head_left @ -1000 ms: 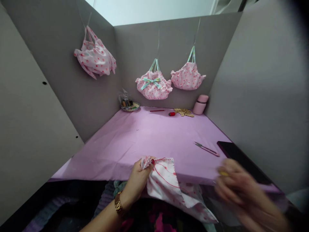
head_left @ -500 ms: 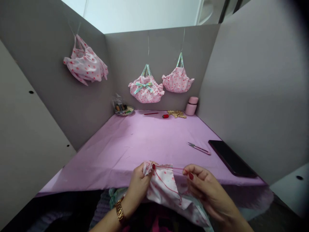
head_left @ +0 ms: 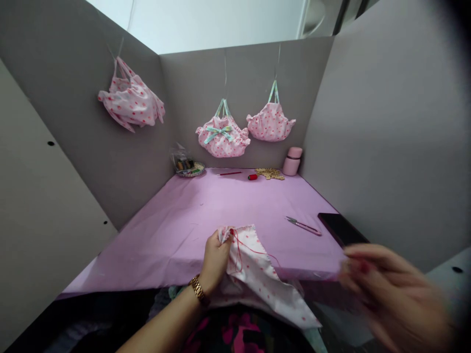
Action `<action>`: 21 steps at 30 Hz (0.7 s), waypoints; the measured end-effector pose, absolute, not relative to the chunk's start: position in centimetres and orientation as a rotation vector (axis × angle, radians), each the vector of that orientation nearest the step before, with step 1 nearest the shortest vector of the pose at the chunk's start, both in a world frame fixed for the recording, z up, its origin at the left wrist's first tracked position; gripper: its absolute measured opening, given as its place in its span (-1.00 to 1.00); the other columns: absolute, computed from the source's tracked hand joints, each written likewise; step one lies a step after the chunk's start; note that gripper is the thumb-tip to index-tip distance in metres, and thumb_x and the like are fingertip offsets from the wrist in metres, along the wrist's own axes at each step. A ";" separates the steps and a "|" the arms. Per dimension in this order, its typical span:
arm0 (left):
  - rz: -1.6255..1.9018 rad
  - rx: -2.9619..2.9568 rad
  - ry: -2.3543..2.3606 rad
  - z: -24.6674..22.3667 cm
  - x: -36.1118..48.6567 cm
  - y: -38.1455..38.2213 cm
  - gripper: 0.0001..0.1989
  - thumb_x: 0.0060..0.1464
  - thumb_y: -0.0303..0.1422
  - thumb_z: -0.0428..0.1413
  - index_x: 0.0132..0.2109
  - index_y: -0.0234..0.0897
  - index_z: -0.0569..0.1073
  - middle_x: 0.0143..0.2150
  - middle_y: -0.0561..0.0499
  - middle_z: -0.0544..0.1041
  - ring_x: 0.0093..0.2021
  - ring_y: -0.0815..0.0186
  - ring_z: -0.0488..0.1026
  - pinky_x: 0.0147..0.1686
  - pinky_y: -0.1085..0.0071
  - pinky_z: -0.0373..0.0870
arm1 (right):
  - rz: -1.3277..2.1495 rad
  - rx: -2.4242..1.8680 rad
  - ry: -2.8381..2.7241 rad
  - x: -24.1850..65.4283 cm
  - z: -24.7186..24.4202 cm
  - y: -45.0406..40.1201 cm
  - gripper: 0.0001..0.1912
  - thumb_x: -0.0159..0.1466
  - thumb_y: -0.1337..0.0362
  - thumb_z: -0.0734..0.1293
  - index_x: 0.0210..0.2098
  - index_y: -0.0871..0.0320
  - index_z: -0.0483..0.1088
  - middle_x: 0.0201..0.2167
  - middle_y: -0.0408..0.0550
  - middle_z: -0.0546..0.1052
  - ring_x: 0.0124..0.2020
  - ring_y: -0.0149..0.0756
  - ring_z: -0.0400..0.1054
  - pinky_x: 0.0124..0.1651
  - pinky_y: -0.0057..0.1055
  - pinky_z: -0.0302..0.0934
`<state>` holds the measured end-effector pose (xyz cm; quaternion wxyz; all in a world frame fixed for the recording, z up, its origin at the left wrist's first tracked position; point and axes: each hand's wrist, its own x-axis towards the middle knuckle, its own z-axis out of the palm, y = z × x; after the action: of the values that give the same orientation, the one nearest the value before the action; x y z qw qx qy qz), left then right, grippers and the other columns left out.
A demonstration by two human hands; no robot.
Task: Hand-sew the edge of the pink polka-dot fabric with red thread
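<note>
My left hand (head_left: 214,260) pinches the gathered edge of a white cloth with pink dots (head_left: 259,274), raised at the table's front edge. Its lower part hangs over my lap. Red thread (head_left: 253,249) comes from the gathers by my left thumb; one strand loops down over the cloth and another runs right, fading from sight past the cloth's edge. Out to the right, my right hand (head_left: 390,289) is smeared by motion. Thumb and fingertips look pressed together, but whatever they hold is too blurred to name.
Thread snips (head_left: 303,225) and a dark tablet or phone (head_left: 338,228) lie at the right. Along the back are a basket (head_left: 200,169), a red pencil (head_left: 229,173), a red thread spool (head_left: 252,177), wooden pieces (head_left: 270,173) and a pink flask (head_left: 291,164). Dotted fabric bags (head_left: 223,142) hang from the partitions.
My right hand has swept right and outward, away from the cloth. My left hand has risen and moved slightly forward with the cloth, which now spreads lower right.
</note>
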<state>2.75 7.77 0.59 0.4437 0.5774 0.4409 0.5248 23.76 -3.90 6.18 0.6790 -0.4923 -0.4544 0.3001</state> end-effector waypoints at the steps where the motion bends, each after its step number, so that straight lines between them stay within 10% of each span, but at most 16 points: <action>1: 1.310 1.429 1.080 0.8 3.0 8.0 -0.84 0.02 -0.34 0.01 -0.48 -0.28 0.31 -0.49 0.09 0.34 -0.43 0.35 0.25 -0.41 0.49 0.19 | 0.697 -1.157 -1.082 22.9 5.8 -2.5 -0.80 0.05 0.12 0.38 -0.35 0.05 0.44 -0.68 -0.21 0.23 -0.69 -0.48 0.06 -0.67 -0.54 -0.09; 6: 1.335 1.400 1.013 1.0 4.0 9.9 -0.87 0.00 -0.35 0.03 -0.46 -0.30 0.33 -0.48 0.09 0.34 -0.45 0.37 0.24 -0.41 0.49 0.20 | 0.624 -1.424 -1.491 18.6 2.5 4.5 -0.67 0.09 0.24 0.32 -0.15 0.19 0.44 -0.65 -0.19 0.31 -0.62 -0.40 0.15 -0.53 -0.47 0.01; 12: 1.320 1.315 0.969 -1.1 4.3 10.8 -0.85 -0.01 -0.32 0.03 -0.46 -0.30 0.31 -0.49 0.10 0.31 -0.47 0.39 0.24 -0.43 0.49 0.21 | 0.636 -1.360 -1.537 17.5 0.0 5.8 -0.77 0.18 0.22 0.23 -0.40 0.21 0.47 -0.48 -0.06 0.49 -0.44 -0.30 0.32 -0.37 -0.46 0.10; 21: 1.324 1.227 0.929 -2.2 3.8 10.2 -0.81 -0.02 -0.26 0.07 -0.45 -0.29 0.32 -0.49 0.11 0.31 -0.46 0.40 0.24 -0.44 0.51 0.21 | 1.073 -1.207 -1.319 18.8 1.2 3.0 -0.69 0.18 0.07 0.27 -0.47 0.22 0.28 -0.62 -0.23 0.19 -0.61 -0.52 0.00 -0.56 -0.57 -0.06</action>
<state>3.83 10.16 -2.25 0.5275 0.5132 0.3888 0.5542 18.77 3.01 1.25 0.5041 -0.5000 -0.5464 0.4443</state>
